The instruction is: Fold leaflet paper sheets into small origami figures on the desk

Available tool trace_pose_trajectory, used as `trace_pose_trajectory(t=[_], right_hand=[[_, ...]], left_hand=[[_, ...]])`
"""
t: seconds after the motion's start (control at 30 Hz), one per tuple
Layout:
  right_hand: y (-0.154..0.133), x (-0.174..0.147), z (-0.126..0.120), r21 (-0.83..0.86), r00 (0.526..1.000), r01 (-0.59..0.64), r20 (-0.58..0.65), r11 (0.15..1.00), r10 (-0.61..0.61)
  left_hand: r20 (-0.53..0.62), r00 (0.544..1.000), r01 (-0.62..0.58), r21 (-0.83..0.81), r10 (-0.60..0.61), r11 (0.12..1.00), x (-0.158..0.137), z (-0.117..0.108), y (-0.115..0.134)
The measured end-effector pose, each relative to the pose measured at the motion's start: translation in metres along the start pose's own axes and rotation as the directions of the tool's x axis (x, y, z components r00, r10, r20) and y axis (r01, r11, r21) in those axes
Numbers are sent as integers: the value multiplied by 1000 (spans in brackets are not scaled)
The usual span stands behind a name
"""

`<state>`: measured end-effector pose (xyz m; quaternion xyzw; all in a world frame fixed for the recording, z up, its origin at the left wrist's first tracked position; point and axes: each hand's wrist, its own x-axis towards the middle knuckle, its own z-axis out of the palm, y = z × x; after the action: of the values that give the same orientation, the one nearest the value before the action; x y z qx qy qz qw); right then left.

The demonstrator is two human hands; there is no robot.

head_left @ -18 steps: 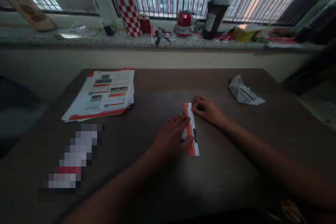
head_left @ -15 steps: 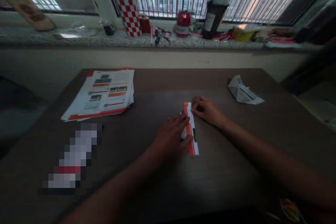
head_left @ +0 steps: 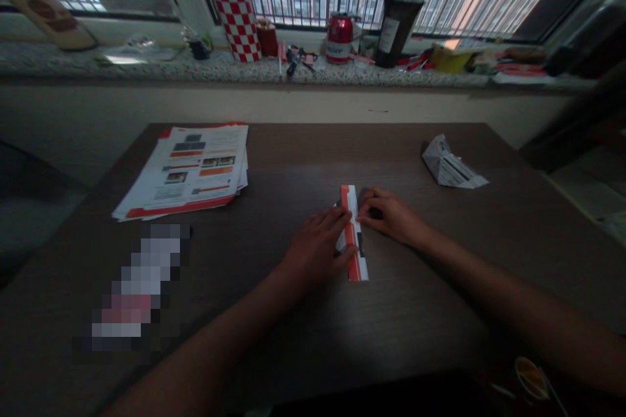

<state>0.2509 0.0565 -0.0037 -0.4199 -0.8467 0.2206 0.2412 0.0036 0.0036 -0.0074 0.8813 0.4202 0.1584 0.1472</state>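
Observation:
A narrow folded strip of printed paper (head_left: 362, 267), white with an orange-red band, lies upright in view on the dark table. My left hand (head_left: 315, 241) rests over its left side, fingers stretched out and pressing on the strip, with the thumb lower down. At the strip's right edge my right hand (head_left: 388, 214) is closed, thumb and index finger pinched together against the paper. Part of the strip is hidden under my left fingers. A grey-white piece of the same paper shows at its left side.
To the left lies a stack of printed sheets (head_left: 195, 169), with a blurred-out object (head_left: 141, 283) nearer me. A folded paper shape (head_left: 450, 166) stands at the back right. Behind the table, the windowsill (head_left: 166, 71) holds a red can (head_left: 339, 39) and other items.
My right hand has slid slightly toward me along the strip's right edge. My left hand stays on the paper. The whole view has shifted a little.

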Motion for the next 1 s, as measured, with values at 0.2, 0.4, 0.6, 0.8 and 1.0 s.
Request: trace_pose_trajectory(t=[0.2,0.4,0.6,0.8,1.0], right_hand=[[-9,-8,-1,21,1000,2,22,1000,-3],[-17,-17,-1,30,999,4,43,1000,-5],[-26,-27,-1,41,996,27,78,999,-30],[-32,-40,1,49,991,43,121,998,-49],[-42,-52,0,38,985,34,168,999,-40]], left_hand=[[1,1000,1,6,-1,1000,1,1,-1],[14,1000,10,1,-10,1000,1,0,0],[24,1000,15,8,-15,1000,1,-2,2],[16,1000,15,9,-15,1000,0,-2,2],[12,1000,11,5,-11,1000,-1,-1,2]])
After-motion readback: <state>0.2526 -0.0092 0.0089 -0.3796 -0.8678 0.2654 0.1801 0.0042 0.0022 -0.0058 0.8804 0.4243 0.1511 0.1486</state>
